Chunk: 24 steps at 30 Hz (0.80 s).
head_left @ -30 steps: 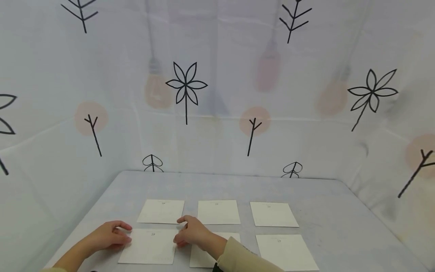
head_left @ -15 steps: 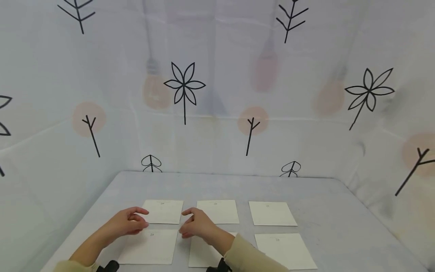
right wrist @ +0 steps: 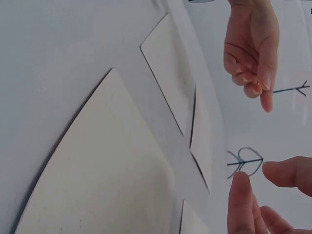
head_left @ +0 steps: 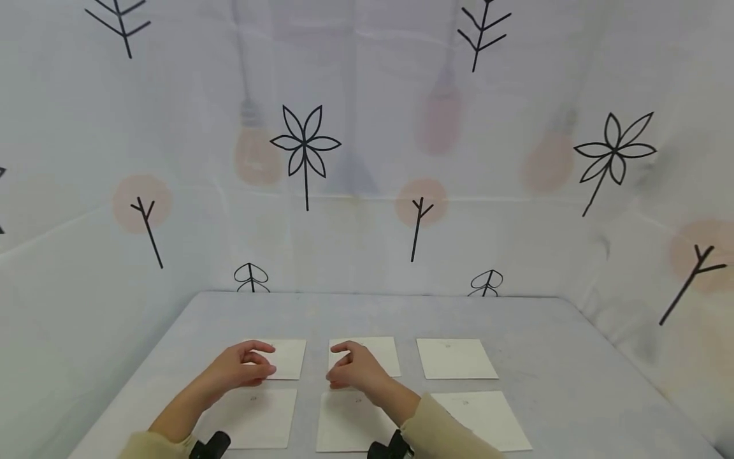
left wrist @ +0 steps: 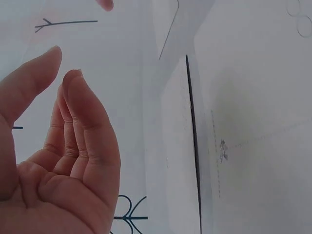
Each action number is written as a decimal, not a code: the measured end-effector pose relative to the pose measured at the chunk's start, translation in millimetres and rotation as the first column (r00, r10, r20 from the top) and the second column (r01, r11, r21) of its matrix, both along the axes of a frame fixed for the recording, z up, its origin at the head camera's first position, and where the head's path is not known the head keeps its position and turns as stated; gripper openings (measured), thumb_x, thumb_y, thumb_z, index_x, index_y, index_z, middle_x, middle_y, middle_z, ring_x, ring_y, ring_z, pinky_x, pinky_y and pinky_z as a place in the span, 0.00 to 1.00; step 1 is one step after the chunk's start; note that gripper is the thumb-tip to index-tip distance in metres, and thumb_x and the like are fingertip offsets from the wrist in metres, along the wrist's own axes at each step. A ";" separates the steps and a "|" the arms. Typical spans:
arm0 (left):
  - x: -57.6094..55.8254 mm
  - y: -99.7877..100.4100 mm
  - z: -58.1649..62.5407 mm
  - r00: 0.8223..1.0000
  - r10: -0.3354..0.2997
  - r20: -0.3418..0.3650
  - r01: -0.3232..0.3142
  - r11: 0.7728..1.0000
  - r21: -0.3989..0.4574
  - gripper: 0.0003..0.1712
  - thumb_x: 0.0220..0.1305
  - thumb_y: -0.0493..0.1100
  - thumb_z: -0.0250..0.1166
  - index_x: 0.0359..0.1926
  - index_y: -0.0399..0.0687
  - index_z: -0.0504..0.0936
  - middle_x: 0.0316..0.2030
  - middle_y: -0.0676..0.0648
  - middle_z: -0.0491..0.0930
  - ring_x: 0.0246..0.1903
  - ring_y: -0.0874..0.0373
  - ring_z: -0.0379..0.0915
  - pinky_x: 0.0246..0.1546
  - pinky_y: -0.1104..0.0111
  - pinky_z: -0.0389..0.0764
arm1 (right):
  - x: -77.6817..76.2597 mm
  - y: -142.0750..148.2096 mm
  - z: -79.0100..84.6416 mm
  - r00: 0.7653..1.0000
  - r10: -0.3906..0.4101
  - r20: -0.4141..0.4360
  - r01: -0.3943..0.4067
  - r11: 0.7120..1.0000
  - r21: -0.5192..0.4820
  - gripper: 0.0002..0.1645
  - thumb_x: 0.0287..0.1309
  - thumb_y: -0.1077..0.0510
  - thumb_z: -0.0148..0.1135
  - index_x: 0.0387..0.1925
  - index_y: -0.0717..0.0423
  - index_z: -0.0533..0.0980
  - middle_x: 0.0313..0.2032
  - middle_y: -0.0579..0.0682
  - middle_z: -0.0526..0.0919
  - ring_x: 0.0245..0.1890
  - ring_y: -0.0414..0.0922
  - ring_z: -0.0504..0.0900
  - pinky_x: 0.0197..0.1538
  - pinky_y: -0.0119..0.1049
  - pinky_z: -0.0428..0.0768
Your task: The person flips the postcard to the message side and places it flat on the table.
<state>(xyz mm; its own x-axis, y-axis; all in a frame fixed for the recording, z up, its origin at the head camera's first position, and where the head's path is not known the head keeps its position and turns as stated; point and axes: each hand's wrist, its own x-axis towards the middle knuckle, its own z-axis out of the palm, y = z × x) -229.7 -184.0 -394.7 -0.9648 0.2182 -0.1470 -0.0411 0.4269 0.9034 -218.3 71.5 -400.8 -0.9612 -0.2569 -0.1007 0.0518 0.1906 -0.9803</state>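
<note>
My left hand (head_left: 243, 366) hovers over the cream-white cards on the left, its fingers loosely bent and holding nothing. It covers part of the back-left card (head_left: 291, 358), and its shadow falls on the front-left card (head_left: 252, 421). In the left wrist view a gap shows between thumb and fingertips of the left hand (left wrist: 78, 151). My right hand (head_left: 361, 370), likewise holding nothing, overlaps the back-middle card (head_left: 378, 349) and casts a shadow on the front-middle card (head_left: 346, 424). The right wrist view shows that right hand (right wrist: 248, 209) with thumb and fingers apart.
Two more cards lie on the right, the back-right card (head_left: 457, 359) and the front-right card (head_left: 487, 421). All lie in two rows on a pale grey table (head_left: 539, 344). A white curtain (head_left: 367, 255) with plant drawings surrounds the table. Black wrist cameras (head_left: 212, 445) show at the sleeves.
Both hands have lifted away from around the front-left card and moved up and to the right. The cards lie as before, and the head view has shifted slightly.
</note>
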 end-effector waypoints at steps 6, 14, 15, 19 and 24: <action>-4.9 17.3 0.5 0.999 -0.040 -0.009 0.040 0.998 0.056 0.32 0.53 0.43 0.70 0.55 0.32 0.70 0.33 0.45 0.77 0.34 0.51 0.77 0.38 0.62 0.80 | -1.8 15.3 -0.6 1.000 -0.014 -0.017 0.014 1.000 -0.002 0.31 0.46 0.71 0.64 0.55 0.69 0.66 0.28 0.54 0.74 0.26 0.46 0.82 0.35 0.38 0.82; -8.6 34.6 -0.5 0.996 -0.084 -0.027 0.087 0.989 0.121 0.31 0.54 0.42 0.69 0.55 0.32 0.69 0.34 0.45 0.77 0.37 0.49 0.78 0.38 0.62 0.80 | -3.6 33.7 -2.2 0.998 -0.028 -0.050 0.028 1.000 -0.013 0.32 0.48 0.71 0.62 0.57 0.71 0.65 0.30 0.54 0.75 0.30 0.50 0.83 0.38 0.41 0.81; -9.2 37.1 0.0 0.996 -0.088 -0.030 0.091 0.988 0.127 0.31 0.55 0.42 0.69 0.55 0.32 0.69 0.34 0.45 0.77 0.36 0.48 0.78 0.38 0.62 0.80 | -4.1 35.8 -2.4 0.998 -0.032 -0.054 0.031 0.999 -0.016 0.32 0.48 0.71 0.62 0.57 0.71 0.64 0.30 0.54 0.75 0.30 0.50 0.83 0.38 0.41 0.81; -12.5 48.0 1.8 0.995 -0.096 -0.038 0.100 0.985 0.140 0.30 0.55 0.42 0.69 0.55 0.34 0.70 0.34 0.45 0.77 0.36 0.48 0.78 0.38 0.61 0.80 | -4.5 44.4 -2.1 0.997 -0.046 -0.063 0.044 0.999 -0.029 0.32 0.49 0.71 0.62 0.57 0.71 0.64 0.31 0.54 0.75 0.30 0.50 0.82 0.38 0.42 0.81; -15.3 60.2 1.4 0.995 -0.095 -0.040 0.100 0.982 0.160 0.28 0.55 0.42 0.69 0.54 0.35 0.71 0.34 0.45 0.77 0.36 0.47 0.78 0.39 0.62 0.80 | -0.2 55.5 1.3 0.995 -0.068 -0.071 0.064 0.996 -0.056 0.33 0.48 0.70 0.62 0.57 0.72 0.64 0.31 0.55 0.74 0.32 0.51 0.83 0.39 0.41 0.81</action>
